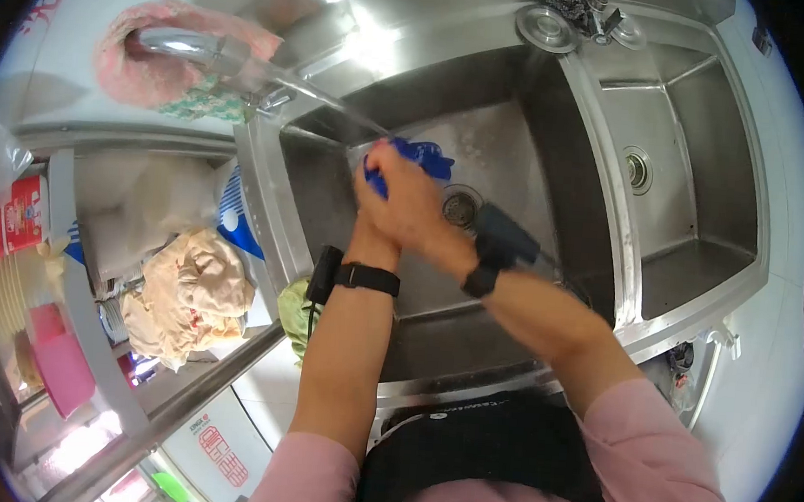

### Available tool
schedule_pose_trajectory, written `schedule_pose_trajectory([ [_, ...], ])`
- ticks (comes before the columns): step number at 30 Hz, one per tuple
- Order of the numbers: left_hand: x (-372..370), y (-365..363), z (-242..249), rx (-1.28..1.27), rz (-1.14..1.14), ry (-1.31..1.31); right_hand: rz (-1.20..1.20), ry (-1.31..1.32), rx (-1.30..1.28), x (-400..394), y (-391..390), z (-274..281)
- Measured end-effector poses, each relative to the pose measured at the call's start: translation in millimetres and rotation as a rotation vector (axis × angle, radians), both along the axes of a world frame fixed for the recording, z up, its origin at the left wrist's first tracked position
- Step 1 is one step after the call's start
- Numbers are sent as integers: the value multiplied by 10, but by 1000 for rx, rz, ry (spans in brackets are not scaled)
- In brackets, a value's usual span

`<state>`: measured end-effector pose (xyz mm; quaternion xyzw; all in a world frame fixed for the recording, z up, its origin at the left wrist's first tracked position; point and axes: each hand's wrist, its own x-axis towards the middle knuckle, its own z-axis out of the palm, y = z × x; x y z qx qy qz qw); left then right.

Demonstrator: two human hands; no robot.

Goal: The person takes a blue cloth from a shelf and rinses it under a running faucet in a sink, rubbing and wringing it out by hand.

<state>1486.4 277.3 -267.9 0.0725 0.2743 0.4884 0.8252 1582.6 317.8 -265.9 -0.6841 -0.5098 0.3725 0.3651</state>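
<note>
Both my bare hands meet just above the centre of the frame: the right hand (412,201) closes around a crumpled, glossy blue piece of soft material (427,156) and overlaps the left hand (372,234), whose grip I cannot tell. They are over a large rectangular stainless-steel basin (513,161), near its round metal drain (462,209). At upper left, a curved chrome tap (179,42) wrapped in pink fabric (121,68) sends a stream of water (324,97) toward them.

Blu cloth (424,157), pink/grn towel (141,85)
</note>
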Motion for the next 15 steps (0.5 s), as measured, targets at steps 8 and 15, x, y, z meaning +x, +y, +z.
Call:
schedule_pose_trajectory([
  [8,208,29,115,-190,145,161,-5,219,41,198,-67,-338],
  [15,-18,404,178,-195,332,195,-38,42,261,-157,65,-11],
])
